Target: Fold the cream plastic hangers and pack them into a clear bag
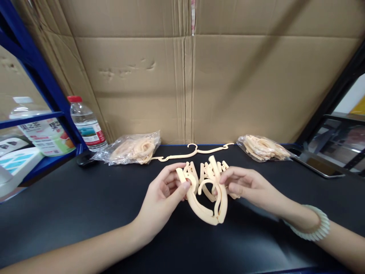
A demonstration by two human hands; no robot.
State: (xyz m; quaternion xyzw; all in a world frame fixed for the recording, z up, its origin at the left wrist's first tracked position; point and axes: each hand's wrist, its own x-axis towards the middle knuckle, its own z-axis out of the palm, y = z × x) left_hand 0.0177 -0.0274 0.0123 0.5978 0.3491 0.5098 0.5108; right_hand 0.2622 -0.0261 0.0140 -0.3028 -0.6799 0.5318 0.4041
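Note:
A cream plastic folding hanger (199, 209) is held partly folded above the black table, its hook curling between the two arms. My left hand (167, 188) pinches one arm of it between thumb and fingers. On the other side my right hand (245, 184), with a pale beaded bracelet on the wrist, grips the other arm. Just behind the held hanger, several more folded hangers (203, 172) of the same colour lie on the table, partly hidden by it and by my hands. Farther back, an unfolded hanger (182, 156) lies spread out.
Clear plastic bags of folded hangers lie at the back, one bag (134, 148) left and another bag (262, 147) right. A red-capped water bottle (88, 125) stands back left by a blue rack (61, 118). A phone (319, 163) lies right. Cardboard (137, 76) walls the back.

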